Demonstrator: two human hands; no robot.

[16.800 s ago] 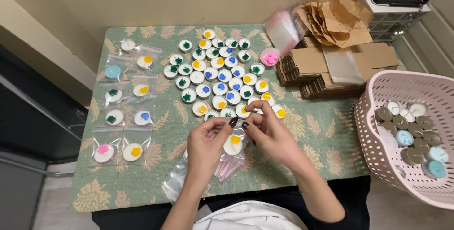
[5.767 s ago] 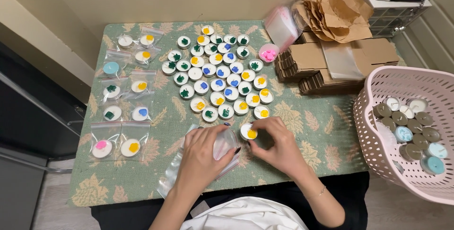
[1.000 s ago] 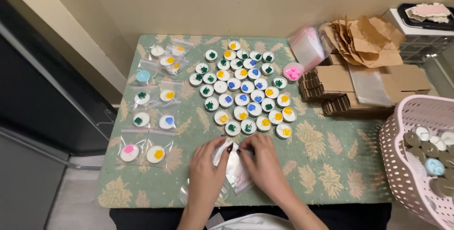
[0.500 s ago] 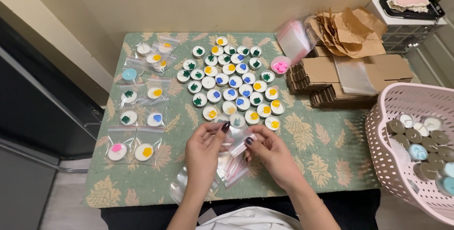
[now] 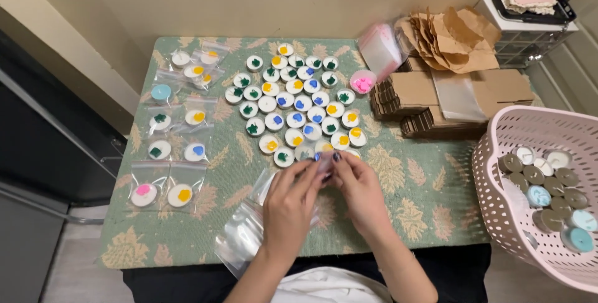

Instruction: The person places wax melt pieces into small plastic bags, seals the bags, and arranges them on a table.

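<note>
Pinching a small clear bag (image 5: 325, 165) between our left hand (image 5: 291, 206) and right hand (image 5: 360, 189).
Fingertips meet on it above the table's (image 5: 436, 216) green cloth; it looks thin, transparent, glossy.

Looks like somebody's home craft corner, not a real workshop. Small table (image 5: 436, 216) with a green leaf-print cloth shoved against a plain beige wall (image 5: 249, 4). Just beyond the hands (image 5: 324, 197) sit rows of little round candles (image 5: 293, 116), with bagged ones (image 5: 168, 184) off to their left. Flat cardboard boxes (image 5: 436, 100) and crumpled brown paper (image 5: 455, 35) are piled up past the right hand, plus a pink laundry-style basket (image 5: 492, 216) beside it.
</note>
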